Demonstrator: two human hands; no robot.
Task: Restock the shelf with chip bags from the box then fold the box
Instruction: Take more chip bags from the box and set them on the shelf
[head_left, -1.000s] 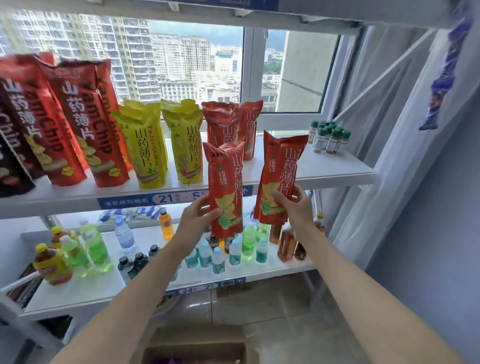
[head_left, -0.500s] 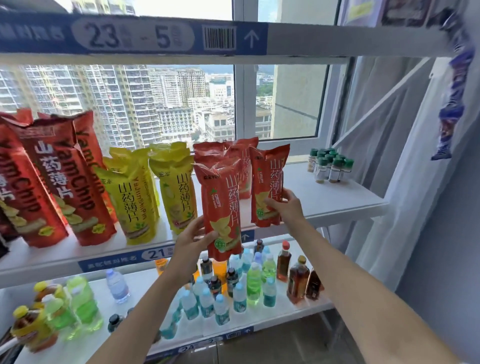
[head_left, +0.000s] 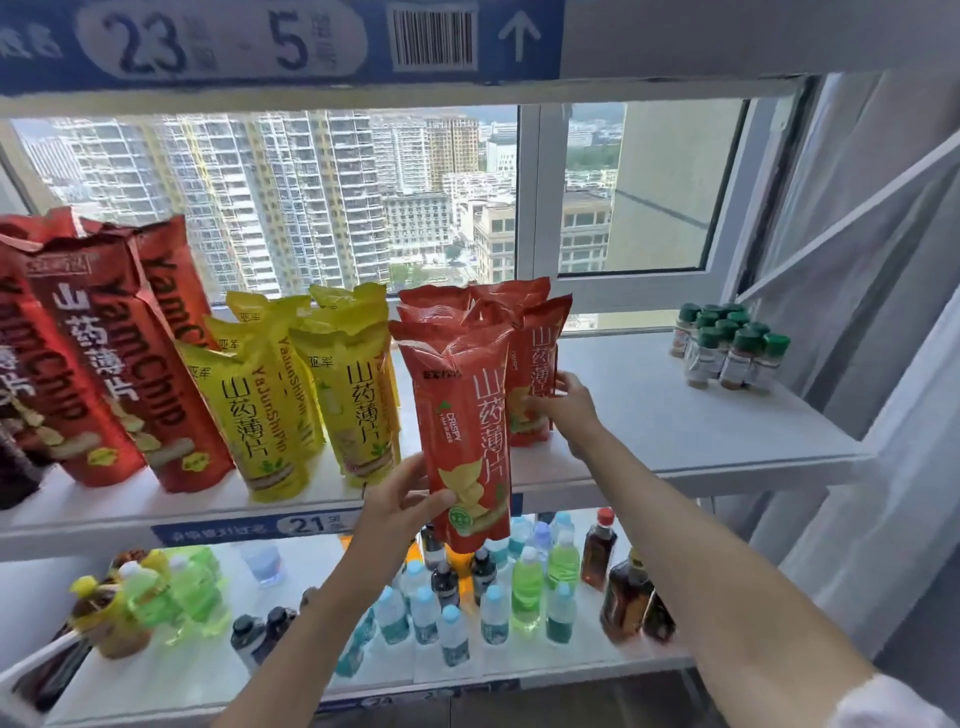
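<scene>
My left hand (head_left: 400, 506) grips the lower part of a tall orange-red chip bag (head_left: 462, 415) and holds it upright in front of the white middle shelf (head_left: 675, 421), its bottom hanging below the shelf edge. My right hand (head_left: 569, 402) holds a second orange-red chip bag (head_left: 535, 374) by its right side; this bag stands on the shelf against other orange-red bags behind it. The box is out of view.
Yellow chip bags (head_left: 358, 395) and large dark red YamChip bags (head_left: 104, 364) stand to the left on the same shelf. Green-capped spice jars (head_left: 727, 348) cluster at its far right. Several drink bottles (head_left: 527, 587) fill the lower shelf. A labelled shelf edge (head_left: 280, 47) runs overhead.
Both hands lifted the bags up and forward. The right-hand bag now stands on the shelf among the orange-red bags. The view tilted up, so the box left sight.
</scene>
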